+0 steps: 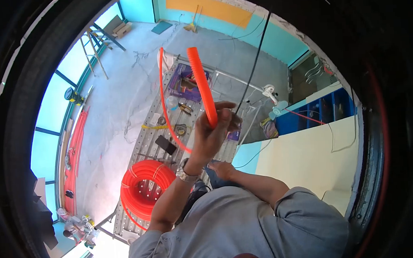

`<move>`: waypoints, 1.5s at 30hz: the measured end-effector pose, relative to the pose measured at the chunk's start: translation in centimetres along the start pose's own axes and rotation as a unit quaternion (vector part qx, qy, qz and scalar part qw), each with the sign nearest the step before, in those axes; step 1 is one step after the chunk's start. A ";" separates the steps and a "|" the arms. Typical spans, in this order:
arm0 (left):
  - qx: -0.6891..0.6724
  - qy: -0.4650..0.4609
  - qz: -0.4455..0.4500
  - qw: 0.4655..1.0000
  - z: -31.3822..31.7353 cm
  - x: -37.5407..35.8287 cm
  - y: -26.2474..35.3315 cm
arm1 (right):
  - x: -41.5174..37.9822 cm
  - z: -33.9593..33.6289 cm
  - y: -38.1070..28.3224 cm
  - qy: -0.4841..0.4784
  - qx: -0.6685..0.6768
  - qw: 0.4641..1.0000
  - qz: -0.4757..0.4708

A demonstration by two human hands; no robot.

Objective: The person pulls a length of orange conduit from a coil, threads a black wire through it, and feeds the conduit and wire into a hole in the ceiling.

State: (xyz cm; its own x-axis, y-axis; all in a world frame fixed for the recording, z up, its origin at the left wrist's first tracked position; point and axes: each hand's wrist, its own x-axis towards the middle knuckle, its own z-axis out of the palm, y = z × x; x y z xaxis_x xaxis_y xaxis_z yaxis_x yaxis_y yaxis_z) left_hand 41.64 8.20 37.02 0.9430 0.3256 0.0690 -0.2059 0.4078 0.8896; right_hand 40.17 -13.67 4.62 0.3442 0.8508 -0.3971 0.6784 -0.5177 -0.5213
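My left hand, with a metal watch on its wrist, is raised in front of me and closed round an orange corrugated conduit. The conduit's free end points up and away from me. Below, my right hand is down near my jeans at waist height; its fingers are mostly hidden. On the perforated metal platform under my left arm lies a coil of orange conduit. A length of it loops up past the far end of the platform. A dark phone, pliers and a tape roll lie on the platform.
A purple box is at the platform's far end. A black cable hangs down beside the conduit. Red pipes lie along the windows at left, and a stepladder stands farther back. A blue shelf unit is at right.
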 end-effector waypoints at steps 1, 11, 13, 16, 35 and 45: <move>0.011 0.004 0.011 1.000 0.4 -0.7 -0.3 | -0.2 -2.9 -2.4 -0.040 -0.021 0.998 0.043; 0.085 0.007 -0.055 0.995 -7.4 -6.5 -10.3 | 6.6 -11.4 6.7 0.193 -0.059 0.968 -0.151; 0.174 0.026 -0.093 0.980 -10.8 -8.6 -16.3 | 4.6 -23.8 -4.6 0.149 0.573 0.806 0.004; 0.374 0.006 -0.045 0.926 -16.7 -13.4 -25.2 | 2.6 -34.9 -14.8 0.241 0.661 0.667 -0.244; 0.010 -0.062 0.023 0.998 -5.8 -1.0 -11.8 | -1.0 -6.8 -2.1 0.205 0.102 0.970 0.080; -0.051 -0.067 -0.060 0.995 -3.6 -4.4 -10.2 | -2.6 2.7 9.2 0.021 0.129 0.982 0.136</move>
State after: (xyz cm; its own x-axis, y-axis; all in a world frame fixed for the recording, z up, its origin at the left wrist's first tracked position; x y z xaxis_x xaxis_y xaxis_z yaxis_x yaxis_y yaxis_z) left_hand 38.70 5.65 26.03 0.9871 0.1568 0.0311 -0.1097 0.5231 0.8452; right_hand 43.74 -20.94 -1.20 0.5199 0.6774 -0.5204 0.3719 -0.7280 -0.5760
